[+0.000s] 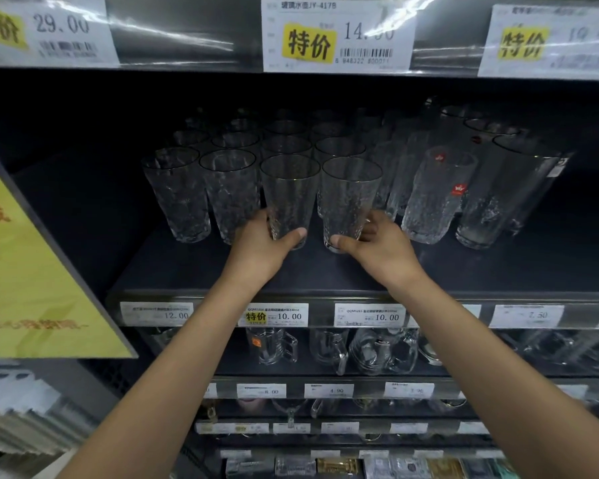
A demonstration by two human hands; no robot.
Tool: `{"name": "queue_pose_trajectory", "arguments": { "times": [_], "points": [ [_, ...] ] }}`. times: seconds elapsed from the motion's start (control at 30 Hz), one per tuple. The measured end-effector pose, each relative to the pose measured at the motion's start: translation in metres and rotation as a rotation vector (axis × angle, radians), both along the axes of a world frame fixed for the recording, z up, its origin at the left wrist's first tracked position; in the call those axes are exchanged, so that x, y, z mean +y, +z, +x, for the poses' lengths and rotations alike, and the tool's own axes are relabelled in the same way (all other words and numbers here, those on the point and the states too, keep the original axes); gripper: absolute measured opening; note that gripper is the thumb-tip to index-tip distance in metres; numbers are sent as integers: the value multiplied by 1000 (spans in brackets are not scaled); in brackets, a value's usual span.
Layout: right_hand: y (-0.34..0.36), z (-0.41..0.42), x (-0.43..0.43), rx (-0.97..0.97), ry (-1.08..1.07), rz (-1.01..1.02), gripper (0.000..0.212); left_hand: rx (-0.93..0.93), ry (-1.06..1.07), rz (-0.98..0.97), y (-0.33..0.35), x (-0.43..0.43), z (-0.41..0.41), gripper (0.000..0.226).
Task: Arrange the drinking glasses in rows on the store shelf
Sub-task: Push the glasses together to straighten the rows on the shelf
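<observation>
Head view, single frame.

- Left hand (267,245), centre of frame: fingers and thumb curled round the lower part of the third glass (289,198) in the front row.
- Right hand (377,247), just right of centre: same kind of grip, low on the fourth glass (350,202).
- Both held glasses are upright at the front of the dark shelf (291,276). Cannot tell whether their bases are touching it.

Progress (judgement): the block is largely arranged. These two glasses stand slightly forward of the first glass (177,197) and second glass (230,193) to their left, so levelling the front row looks like the step in hand. The taller glasses (436,202) right of centre look less orderly and may be what is left.

Counts:
- Hands: 2.
- Front row: 4 glasses across.
- Rows behind: at least 3 countable; further back too dark to tell.
- Taller glasses: 2 clear in front; the rest overlap and cannot be counted.
</observation>
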State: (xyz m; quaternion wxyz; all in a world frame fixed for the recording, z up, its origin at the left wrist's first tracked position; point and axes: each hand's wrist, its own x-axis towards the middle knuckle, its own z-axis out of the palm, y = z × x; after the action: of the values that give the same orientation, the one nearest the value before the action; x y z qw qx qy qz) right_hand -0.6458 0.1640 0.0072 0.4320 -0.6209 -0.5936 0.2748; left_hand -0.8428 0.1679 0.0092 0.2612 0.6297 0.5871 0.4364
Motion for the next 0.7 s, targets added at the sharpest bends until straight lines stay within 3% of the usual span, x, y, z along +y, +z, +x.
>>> {"name": "queue_pose_trajectory", "arguments": {
  "times": [0.23, 0.43, 0.53, 0.63, 0.7],
  "points": [
    [3, -1, -3, -10, -8, -8, 45, 4, 7, 3, 0, -1, 1, 46],
    [24, -5, -26, -70, -55, 7, 68, 24, 33, 5, 8, -18, 0, 47],
    [48, -3, -46, -259, -143, 290, 76, 233, 220, 279, 26, -39, -9, 41],
    [75, 1, -41, -368, -123, 502, 61, 295, 219, 608, 56, -38, -18, 26],
    [99, 3, -26, -371, -84, 510, 43, 341, 136, 688, 77, -18, -25, 20]
  ]
}}
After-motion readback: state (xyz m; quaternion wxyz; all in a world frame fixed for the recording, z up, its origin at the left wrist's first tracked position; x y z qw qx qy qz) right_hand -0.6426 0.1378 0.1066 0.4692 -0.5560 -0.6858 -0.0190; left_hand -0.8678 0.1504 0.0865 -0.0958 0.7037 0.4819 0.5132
